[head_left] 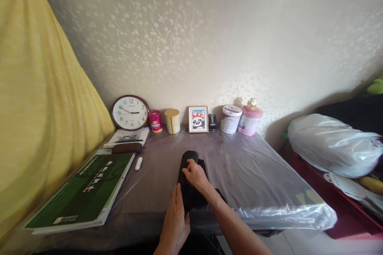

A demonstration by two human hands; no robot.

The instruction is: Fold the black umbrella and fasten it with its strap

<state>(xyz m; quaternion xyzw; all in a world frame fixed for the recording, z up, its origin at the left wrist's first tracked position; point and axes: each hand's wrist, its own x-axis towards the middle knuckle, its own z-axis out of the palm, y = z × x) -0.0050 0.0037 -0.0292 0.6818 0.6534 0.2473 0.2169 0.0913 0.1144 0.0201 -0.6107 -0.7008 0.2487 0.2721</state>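
A black folded bundle (186, 195), which looks like cloth, lies lengthwise near the table's front edge. Its far end is rolled or folded over, and a loose black part spreads out to the right. My left hand (176, 219) rests along the bundle's near left side with fingers stretched out and pressed flat against it. On top of the bundle, my right hand (196, 175) has its fingers bent and closed on the black material. The exact kind of item cannot be told, since both hands cover part of it.
Plastic film covers the table (245, 175). Along the wall stand a clock (131, 112), a pink tin (155, 121), a yellow canister (172, 121), a panda picture frame (198, 119) and two tubs (231, 119). At left lie a green book (86, 189), brown case (127, 148) and small white device (138, 163).
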